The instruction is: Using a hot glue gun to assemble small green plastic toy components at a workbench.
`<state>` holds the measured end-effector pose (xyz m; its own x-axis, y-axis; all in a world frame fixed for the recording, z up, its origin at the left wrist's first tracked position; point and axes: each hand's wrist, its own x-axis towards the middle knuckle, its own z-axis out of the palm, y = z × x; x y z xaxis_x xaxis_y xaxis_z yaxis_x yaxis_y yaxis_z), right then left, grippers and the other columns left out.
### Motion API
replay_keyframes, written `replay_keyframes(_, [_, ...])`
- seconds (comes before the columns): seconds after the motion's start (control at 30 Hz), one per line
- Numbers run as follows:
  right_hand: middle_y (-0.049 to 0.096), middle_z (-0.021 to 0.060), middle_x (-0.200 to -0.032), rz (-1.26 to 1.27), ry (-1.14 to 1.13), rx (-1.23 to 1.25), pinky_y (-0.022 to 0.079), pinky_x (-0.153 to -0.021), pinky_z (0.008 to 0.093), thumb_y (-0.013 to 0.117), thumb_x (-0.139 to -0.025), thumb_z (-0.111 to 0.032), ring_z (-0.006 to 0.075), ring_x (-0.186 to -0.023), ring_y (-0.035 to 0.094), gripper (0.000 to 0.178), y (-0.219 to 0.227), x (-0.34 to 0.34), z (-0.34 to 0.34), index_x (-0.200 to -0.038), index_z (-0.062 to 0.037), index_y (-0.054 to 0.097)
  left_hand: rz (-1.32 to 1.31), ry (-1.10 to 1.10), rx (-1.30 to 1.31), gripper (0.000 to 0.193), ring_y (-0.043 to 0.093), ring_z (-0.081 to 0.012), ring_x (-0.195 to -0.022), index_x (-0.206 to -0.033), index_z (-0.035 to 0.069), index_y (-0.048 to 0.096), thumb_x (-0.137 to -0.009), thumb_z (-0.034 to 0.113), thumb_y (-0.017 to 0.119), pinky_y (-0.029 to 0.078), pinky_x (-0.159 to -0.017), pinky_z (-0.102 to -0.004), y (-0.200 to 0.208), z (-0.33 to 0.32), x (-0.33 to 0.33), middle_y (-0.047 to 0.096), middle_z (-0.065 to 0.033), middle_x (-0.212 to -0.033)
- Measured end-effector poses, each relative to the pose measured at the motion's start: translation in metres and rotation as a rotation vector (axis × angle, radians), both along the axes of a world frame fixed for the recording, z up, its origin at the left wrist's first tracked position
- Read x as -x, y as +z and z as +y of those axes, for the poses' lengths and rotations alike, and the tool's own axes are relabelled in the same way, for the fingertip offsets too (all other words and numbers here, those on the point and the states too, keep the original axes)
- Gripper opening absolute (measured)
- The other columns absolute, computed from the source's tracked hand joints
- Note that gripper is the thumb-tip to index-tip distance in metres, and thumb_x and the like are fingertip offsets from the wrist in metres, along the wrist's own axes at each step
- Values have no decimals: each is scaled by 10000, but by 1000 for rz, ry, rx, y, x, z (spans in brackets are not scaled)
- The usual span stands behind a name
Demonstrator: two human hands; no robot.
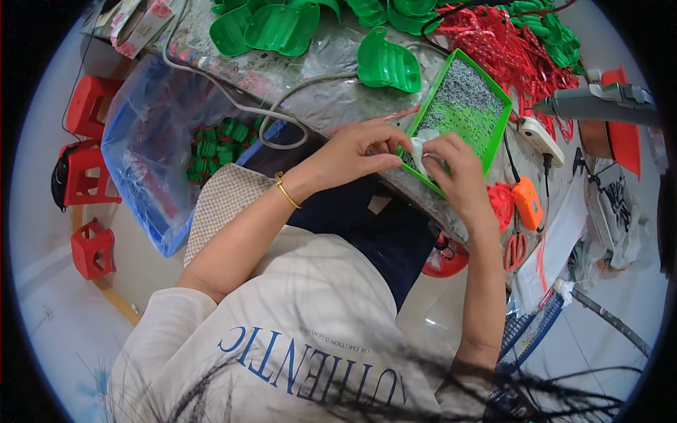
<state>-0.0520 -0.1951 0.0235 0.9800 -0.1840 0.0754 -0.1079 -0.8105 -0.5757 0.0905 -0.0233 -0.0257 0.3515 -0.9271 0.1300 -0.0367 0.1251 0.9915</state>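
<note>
Over the near corner of a bright green tray (pixel 505 120), both hands meet at a crumpled white piece (pixel 419 149) that looks like tissue or thin plastic. My right hand (pixel 455 169) grips it with bent fingers. Close against its left side is my left hand (pixel 367 149), fingers curled together; whatever they pinch is too small or hidden to name. Small grey metal pieces (pixel 465 84), likely screws, lie in the tray, heaped at its far end and sparser nearer. Beyond the tray's left edge stands a green curved plastic part (pixel 388 63).
More green parts (pixel 282 28) lie at the back, with red straps (pixel 486 42) behind the tray. A grey power tool (pixel 599 102), power strip (pixel 541 139), orange box (pixel 527 202) and red scissors (pixel 515 250) sit right. A lined blue bin (pixel 166 243) holds green-and-red pieces; red stools (pixel 94 248) stand left.
</note>
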Motion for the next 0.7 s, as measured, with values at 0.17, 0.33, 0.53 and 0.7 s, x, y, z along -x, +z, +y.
replay_keyframes(0.17, [606, 94, -879, -55, -155, 92, 454, -783, 333, 670, -753, 15, 238, -873, 592, 191, 11, 6, -19, -933, -25, 621, 95, -10, -5, 221, 529, -77, -754, -1033, 21, 591, -837, 72, 681, 458, -683, -238, 0, 0, 4, 566, -11, -873])
replay_keyframes(0.33, [591, 86, -856, 44, 57, -84, 458, -753, 306, 653, -750, 46, 223, -844, 598, 199, 9, 6, -7, -937, -12, 617, 91, -23, -25, 226, 539, -71, -764, -997, -1, 546, -834, 70, 686, 467, -680, -244, 1, -3, 2, 569, -17, -861])
replay_keyframes(0.53, [628, 39, -938, 7, -210, -464, 459, -783, 278, 611, -835, -10, 146, -892, 595, 196, 10, -3, -20, -1030, -5, 630, 37, -63, -102, 221, 557, -73, -833, -1043, 18, 561, -862, 84, 670, 471, -737, -228, 8, 0, -4, 575, -5, -941])
replay_keyframes(0.7, [638, 28, -1035, 25, -451, -793, 466, -821, 247, 592, -891, -77, 104, -928, 594, 269, 4, 19, -43, -1149, 1, 598, 103, -52, -88, 216, 556, -69, -825, -1026, 26, 561, -855, 87, 679, 469, -741, -227, 1, 3, -3, 570, -3, -926])
